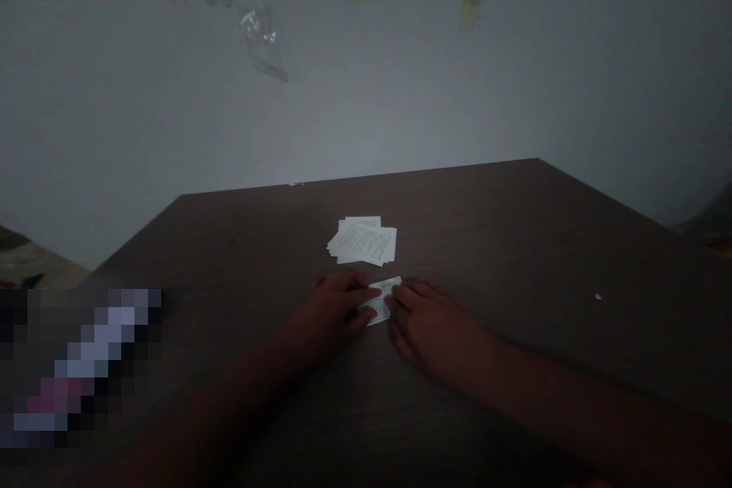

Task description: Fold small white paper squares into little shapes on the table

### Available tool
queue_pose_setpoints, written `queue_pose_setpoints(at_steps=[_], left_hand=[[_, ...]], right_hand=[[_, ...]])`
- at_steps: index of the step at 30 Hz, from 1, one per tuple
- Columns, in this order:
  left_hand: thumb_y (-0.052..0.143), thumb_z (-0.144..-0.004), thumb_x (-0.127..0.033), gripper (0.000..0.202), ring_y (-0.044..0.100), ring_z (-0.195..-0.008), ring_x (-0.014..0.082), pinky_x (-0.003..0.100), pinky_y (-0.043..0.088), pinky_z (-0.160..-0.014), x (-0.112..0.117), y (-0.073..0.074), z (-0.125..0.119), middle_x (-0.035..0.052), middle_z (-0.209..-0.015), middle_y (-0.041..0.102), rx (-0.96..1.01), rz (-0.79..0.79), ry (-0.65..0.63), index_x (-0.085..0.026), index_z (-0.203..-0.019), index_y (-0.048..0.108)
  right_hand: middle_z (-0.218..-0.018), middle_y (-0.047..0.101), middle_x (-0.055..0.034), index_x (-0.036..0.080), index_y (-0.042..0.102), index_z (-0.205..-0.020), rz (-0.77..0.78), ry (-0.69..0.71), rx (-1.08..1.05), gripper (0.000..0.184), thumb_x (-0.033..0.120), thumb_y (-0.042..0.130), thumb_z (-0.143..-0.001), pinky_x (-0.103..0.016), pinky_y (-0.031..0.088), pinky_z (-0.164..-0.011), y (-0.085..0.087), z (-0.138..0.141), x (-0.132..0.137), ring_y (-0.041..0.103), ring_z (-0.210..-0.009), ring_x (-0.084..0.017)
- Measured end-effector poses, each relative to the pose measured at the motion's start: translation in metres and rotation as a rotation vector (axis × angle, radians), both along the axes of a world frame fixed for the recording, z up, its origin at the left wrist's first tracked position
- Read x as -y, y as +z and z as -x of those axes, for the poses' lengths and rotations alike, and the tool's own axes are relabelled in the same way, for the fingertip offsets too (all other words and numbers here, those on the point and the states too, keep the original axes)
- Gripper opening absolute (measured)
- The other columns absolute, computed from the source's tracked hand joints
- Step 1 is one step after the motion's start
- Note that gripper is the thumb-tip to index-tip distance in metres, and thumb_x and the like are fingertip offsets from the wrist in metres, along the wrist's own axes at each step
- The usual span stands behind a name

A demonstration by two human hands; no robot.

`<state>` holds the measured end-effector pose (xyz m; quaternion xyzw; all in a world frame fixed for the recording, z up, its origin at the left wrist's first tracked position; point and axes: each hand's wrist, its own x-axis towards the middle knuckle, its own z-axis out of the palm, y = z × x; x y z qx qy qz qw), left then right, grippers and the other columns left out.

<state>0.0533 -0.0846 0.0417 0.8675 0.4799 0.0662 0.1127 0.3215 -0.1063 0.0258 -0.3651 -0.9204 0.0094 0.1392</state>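
Paper slip (383,309) is best pressed flat tbh, inside the table's (486,232) far edge, left hand's (335,306) fingers parted, right hand's (428,320) grip unclear

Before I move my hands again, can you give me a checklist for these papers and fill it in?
1. Left hand touching the small printed paper: ok.
2. Right hand touching that paper's right side: ok.
3. Pile of printed papers apart from both hands, farther back on the wood-grain table: ok.
4. Pile's edges lined up: not ok, corners stick out at different angles.
5. Small paper lying completely flat: cannot tell, fingers cover parts.
6. Bright light: not ok, it's dim.
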Motion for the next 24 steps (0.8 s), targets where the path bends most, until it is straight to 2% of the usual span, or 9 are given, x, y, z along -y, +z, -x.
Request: queue_pose_setpoints(at_steps=[6, 9, 14, 19, 24], left_hand=[[0.082, -0.121, -0.023, 0.041, 0.084, -0.147, 0.0400, 0.062, 0.063, -0.135, 0.001, -0.002, 0.003, 0.0113, -0.158, 0.090, -0.039, -0.061, -0.060, -0.035, -0.159, 0.094], [0.080, -0.122, -0.025, 0.042, 0.084, -0.147, 0.0380, 0.061, 0.062, -0.136, 0.003, -0.002, 0.002, 0.0113, -0.159, 0.089, -0.054, -0.064, -0.078, -0.036, -0.162, 0.091], [0.079, -0.122, -0.021, 0.044, 0.082, -0.154, 0.0416, 0.067, 0.061, -0.139, 0.005, 0.003, -0.003, 0.0142, -0.163, 0.087, -0.054, -0.025, -0.059, -0.031, -0.162, 0.091], [0.080, -0.120, -0.019, 0.043, 0.084, -0.153, 0.0424, 0.069, 0.063, -0.138, 0.004, 0.005, -0.005, 0.0143, -0.163, 0.089, -0.043, -0.022, -0.062, -0.031, -0.159, 0.093], [0.079, -0.121, -0.021, 0.042, 0.084, -0.153, 0.0431, 0.068, 0.062, -0.136, 0.005, 0.004, -0.005, 0.0148, -0.164, 0.088, -0.051, -0.032, -0.051, -0.031, -0.160, 0.093]], right_hand=[[-0.118, 0.092, -0.0120, 0.021, 0.098, -0.119, 0.152, -0.047, -0.081, 0.019, 0.011, 0.081, -0.116, -0.050, 0.073, -0.114, 0.007, -0.004, -0.020, 0.088, -0.116, -0.033], [-0.119, 0.091, -0.0108, 0.022, 0.097, -0.115, 0.204, -0.077, -0.158, 0.014, 0.014, 0.085, -0.114, -0.050, 0.071, -0.115, 0.006, -0.004, -0.025, 0.086, -0.121, -0.033], [-0.121, 0.091, -0.0106, 0.023, 0.095, -0.116, 0.227, -0.082, -0.212, 0.011, 0.015, 0.091, -0.110, -0.055, 0.068, -0.122, 0.001, -0.005, -0.026, 0.085, -0.124, -0.034], [-0.114, 0.089, -0.0096, 0.025, 0.093, -0.110, 0.209, -0.115, -0.222, 0.012, 0.013, 0.091, -0.107, -0.053, 0.070, -0.110, -0.003, -0.004, -0.030, 0.084, -0.119, -0.035], [-0.111, 0.087, -0.0078, 0.024, 0.089, -0.100, 0.206, -0.135, -0.263, 0.017, 0.009, 0.088, -0.107, -0.047, 0.068, -0.106, -0.008, -0.006, -0.042, 0.084, -0.113, -0.031]])
